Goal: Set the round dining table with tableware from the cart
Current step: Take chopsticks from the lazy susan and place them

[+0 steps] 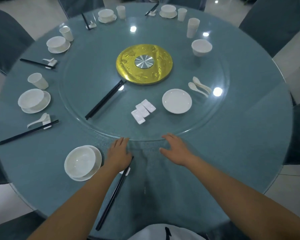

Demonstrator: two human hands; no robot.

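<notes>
The left hand (119,153) covers the upper end of a pair of black chopsticks (111,198) and most of the small white ceramic rest (126,172) beneath them. Grey-blue covered chairs (274,23) run past the frame edges. A white garment (163,232) is cut off at the bottom.

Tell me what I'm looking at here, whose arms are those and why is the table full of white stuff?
A person wears a camera on their head, so this one picture looks down at their own arms. They are setting a round table for a meal. The left hand rests flat by black chopsticks; the right hand hovers open. Neither holds anything. Around the edge sit finished places, like this bowl on a plate. On the glass turntable wait spare pieces: chopsticks, white chopstick rests, a small plate, two spoons, a bowl and stacked cups.
</notes>
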